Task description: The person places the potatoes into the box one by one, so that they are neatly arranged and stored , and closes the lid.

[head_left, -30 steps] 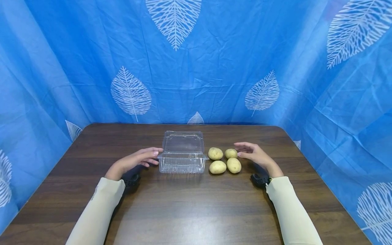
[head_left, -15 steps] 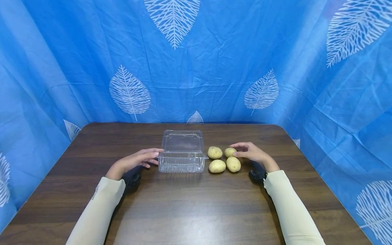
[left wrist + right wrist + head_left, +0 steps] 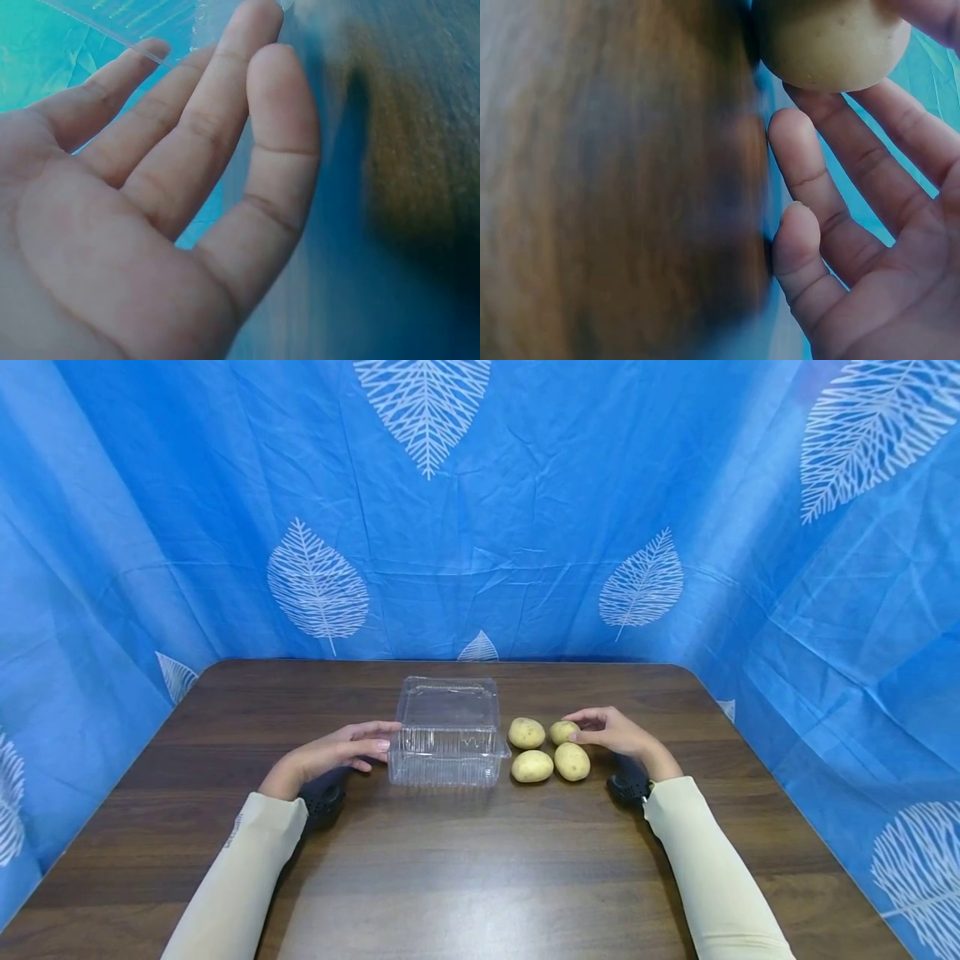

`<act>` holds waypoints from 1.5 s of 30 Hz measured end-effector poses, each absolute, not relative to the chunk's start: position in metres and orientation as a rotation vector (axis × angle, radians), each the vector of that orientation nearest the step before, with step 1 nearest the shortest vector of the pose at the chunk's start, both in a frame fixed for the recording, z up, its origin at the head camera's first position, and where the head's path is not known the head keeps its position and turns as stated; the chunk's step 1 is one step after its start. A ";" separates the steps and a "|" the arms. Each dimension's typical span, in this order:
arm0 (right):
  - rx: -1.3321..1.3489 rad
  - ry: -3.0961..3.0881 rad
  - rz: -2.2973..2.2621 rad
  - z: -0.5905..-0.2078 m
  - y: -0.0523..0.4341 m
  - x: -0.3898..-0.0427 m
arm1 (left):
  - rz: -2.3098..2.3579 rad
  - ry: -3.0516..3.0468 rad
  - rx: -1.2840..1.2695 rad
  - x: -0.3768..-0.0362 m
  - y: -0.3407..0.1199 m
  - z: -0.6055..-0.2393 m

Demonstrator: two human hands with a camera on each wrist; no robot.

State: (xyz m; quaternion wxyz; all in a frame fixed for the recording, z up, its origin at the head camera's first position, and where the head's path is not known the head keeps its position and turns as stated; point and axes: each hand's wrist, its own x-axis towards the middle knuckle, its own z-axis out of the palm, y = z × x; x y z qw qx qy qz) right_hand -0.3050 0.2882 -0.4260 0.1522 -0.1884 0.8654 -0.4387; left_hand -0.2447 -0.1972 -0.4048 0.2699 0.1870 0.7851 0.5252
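Observation:
In the head view, a clear plastic clamshell box (image 3: 442, 770) stands on the table with its lid (image 3: 450, 702) raised at the back. My left hand (image 3: 333, 753) touches the box's left side with its fingertips, fingers nearly straight. In the left wrist view one fingertip meets the plastic edge (image 3: 112, 30). Several potatoes lie right of the box. My right hand (image 3: 618, 735) pinches the back right potato (image 3: 564, 732) between thumb and fingers. Its lower fingers (image 3: 796, 232) stay off the potato in the right wrist view. Next to it lie a back left potato (image 3: 527, 733), a front left potato (image 3: 532, 767) and a front right potato (image 3: 572, 762).
The box and potatoes stand near the middle of a dark wooden table (image 3: 450, 877). A blue curtain (image 3: 525, 527) with white leaf prints hangs behind and at both sides. Each wrist wears a black device, such as the left one (image 3: 324, 802).
My right hand has moved left and taken hold of the back right potato. The box looks tipped slightly, with more of its ribbed inner wall showing. The left hand has hardly moved.

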 end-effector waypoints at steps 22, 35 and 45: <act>-0.431 2.505 -1.460 -0.430 0.291 -0.305 | 1.498 2.039 0.582 -0.246 -0.201 -0.412; -0.438 2.506 -1.506 -0.423 0.291 -0.302 | 1.544 2.010 0.628 -0.248 -0.198 -0.413; -0.462 2.479 -1.562 -0.418 0.289 -0.302 | 1.537 2.032 0.659 -0.248 -0.194 -0.415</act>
